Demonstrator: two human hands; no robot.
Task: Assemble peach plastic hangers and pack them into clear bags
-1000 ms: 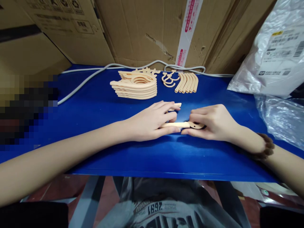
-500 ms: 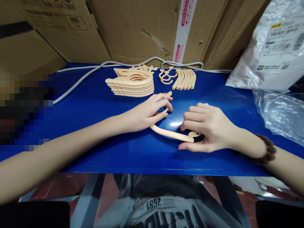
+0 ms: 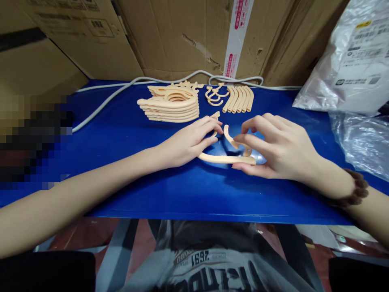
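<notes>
Between my hands, over the blue table, is a cream plastic hanger [image 3: 225, 159] with a long curved lower bar and a short upper arm [image 3: 230, 136]. My left hand [image 3: 193, 140] has its fingers closed around the hanger's left side and hides part of it. At the right end, my right hand [image 3: 275, 148] has the thumb below the bar and the index finger at the short arm, the other fingers bent above. Behind them are a stack of cream hangers [image 3: 173, 107], several loose hooks [image 3: 216, 95] and a row of curved arm pieces [image 3: 240, 99].
A white cable [image 3: 106, 102] runs along the back of the blue table [image 3: 170, 194]. Cardboard boxes [image 3: 170, 40] stand behind it. On the right lie a white plastic parcel [image 3: 340, 69] and clear plastic wrap [image 3: 361, 142].
My right hand has risen and shifted right, its fingers spreading wider. The hanger's right end has moved up and right, and its short upper arm now shows. My left hand keeps its grip.
</notes>
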